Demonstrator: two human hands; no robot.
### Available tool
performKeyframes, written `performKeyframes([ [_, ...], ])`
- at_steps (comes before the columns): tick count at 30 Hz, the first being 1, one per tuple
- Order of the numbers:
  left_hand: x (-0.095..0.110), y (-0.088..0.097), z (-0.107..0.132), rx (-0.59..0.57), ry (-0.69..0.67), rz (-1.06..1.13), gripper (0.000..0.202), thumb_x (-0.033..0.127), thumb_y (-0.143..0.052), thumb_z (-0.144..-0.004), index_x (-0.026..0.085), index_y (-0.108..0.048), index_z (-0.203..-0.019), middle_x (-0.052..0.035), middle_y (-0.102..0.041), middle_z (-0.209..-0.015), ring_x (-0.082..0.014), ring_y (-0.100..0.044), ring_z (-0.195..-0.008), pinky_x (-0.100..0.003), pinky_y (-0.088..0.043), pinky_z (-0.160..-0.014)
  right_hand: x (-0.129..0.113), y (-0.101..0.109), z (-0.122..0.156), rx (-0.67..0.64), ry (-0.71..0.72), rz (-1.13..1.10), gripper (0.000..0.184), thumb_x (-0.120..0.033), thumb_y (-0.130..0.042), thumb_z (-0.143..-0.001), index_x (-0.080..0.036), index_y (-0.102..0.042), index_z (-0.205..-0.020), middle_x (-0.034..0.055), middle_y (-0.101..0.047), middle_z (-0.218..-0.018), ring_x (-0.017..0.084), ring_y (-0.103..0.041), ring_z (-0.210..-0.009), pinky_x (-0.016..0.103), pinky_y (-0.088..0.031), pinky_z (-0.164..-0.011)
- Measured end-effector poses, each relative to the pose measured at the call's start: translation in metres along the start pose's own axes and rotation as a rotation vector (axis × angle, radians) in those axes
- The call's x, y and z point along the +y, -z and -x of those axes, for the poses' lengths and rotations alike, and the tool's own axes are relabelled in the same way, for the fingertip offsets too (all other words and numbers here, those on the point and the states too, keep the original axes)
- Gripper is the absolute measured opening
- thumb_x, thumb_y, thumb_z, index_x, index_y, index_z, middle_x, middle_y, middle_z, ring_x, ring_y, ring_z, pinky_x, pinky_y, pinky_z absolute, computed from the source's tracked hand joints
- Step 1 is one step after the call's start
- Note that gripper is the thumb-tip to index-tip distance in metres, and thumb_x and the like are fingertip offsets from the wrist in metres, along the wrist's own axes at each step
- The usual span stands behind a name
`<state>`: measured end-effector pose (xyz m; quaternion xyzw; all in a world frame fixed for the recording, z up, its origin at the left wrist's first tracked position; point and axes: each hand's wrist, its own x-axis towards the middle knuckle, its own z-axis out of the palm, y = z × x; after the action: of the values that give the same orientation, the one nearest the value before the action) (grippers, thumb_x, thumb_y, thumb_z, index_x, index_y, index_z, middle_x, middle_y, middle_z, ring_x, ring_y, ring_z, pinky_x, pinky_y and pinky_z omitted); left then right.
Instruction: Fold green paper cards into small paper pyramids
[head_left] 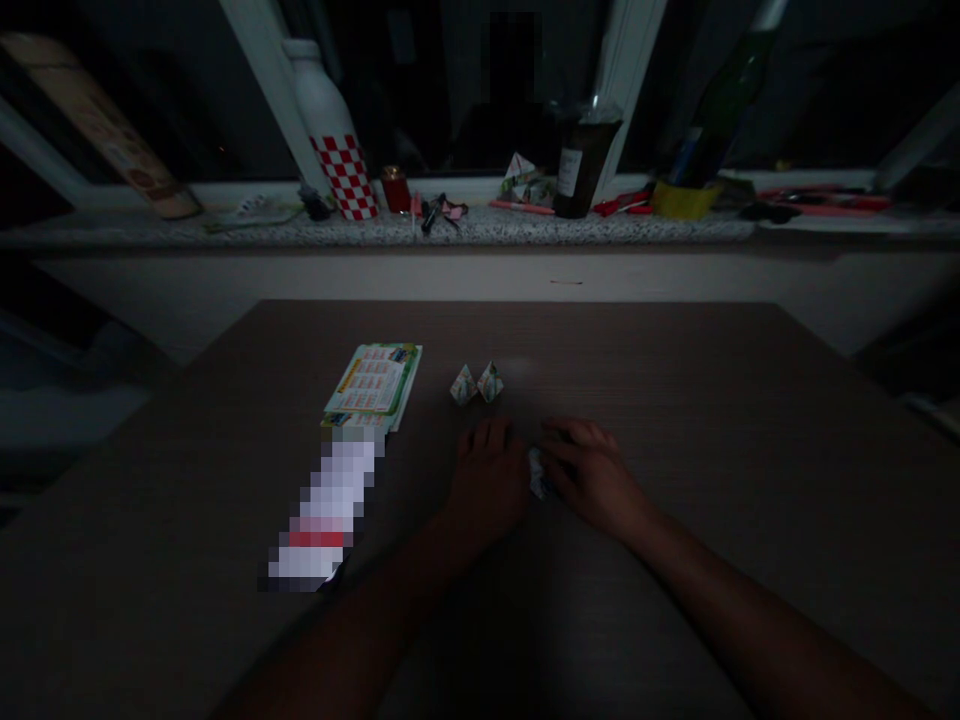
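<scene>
My left hand [489, 482] and my right hand [592, 474] rest close together on the dark wooden table [675, 400]. Between them shows a small piece of folded white paper [537, 474], pressed down by the fingers of both hands. The fingers are curled over it and the light is dim. Two small folded paper figures [476, 384] stand side by side on the table just beyond my hands. A stack of printed leaflets [375, 382] lies to the left of them.
A blurred-out item [324, 515] lies left of my left forearm. The windowsill [390, 232] behind the table carries a red-and-white checked bottle [334, 135], a dark bottle [583, 160], a green bottle [720, 100], pens and small clutter.
</scene>
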<state>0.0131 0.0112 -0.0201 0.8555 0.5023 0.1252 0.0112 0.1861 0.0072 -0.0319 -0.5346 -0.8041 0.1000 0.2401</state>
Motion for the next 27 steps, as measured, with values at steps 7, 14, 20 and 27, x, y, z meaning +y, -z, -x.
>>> performKeyframes([
  [7,-0.004,-0.001,0.002,0.019,-0.048,0.114,0.02,0.023,-0.04,-0.092,0.014,-0.057,-0.098,-0.0129,-0.054,-0.121,-0.0267,-0.047,-0.114,-0.045,-0.035,-0.096,0.0,0.001,-0.004,0.026,-0.07,-0.289,0.014,-0.024,-0.062,-0.08,-0.02,-0.066,-0.092,0.0061,-0.067,-0.092,0.022,-0.059,-0.091,0.039,-0.043,-0.086],
  [14,-0.008,0.009,0.005,0.079,0.175,0.76,0.021,0.034,-0.051,-0.088,0.016,-0.059,-0.096,-0.0063,-0.064,-0.097,-0.0192,-0.058,-0.091,-0.033,-0.045,-0.082,-0.005,0.003,0.004,0.141,-0.398,-0.961,0.021,-0.035,-0.071,-0.072,-0.017,-0.064,-0.078,0.0031,-0.067,-0.072,0.015,-0.061,-0.064,0.027,-0.048,-0.061],
  [20,0.0,0.009,0.009,-0.034,0.392,1.196,0.029,0.04,-0.063,-0.079,0.016,-0.068,-0.093,-0.0041,-0.07,-0.084,-0.0171,-0.063,-0.077,-0.025,-0.047,-0.068,-0.015,0.011,0.006,0.191,-0.495,-1.123,0.026,-0.035,-0.079,-0.062,-0.017,-0.066,-0.076,0.0022,-0.068,-0.066,0.013,-0.061,-0.058,0.025,-0.048,-0.056],
  [27,0.003,0.015,0.008,-0.044,0.451,1.331,0.024,0.038,-0.068,-0.075,0.015,-0.072,-0.08,-0.002,-0.07,-0.072,-0.0133,-0.06,-0.066,-0.022,-0.043,-0.06,-0.02,0.016,0.006,0.208,-0.524,-1.199,0.025,-0.032,-0.081,-0.058,-0.017,-0.067,-0.072,0.0003,-0.066,-0.062,0.011,-0.059,-0.054,0.023,-0.048,-0.054],
])
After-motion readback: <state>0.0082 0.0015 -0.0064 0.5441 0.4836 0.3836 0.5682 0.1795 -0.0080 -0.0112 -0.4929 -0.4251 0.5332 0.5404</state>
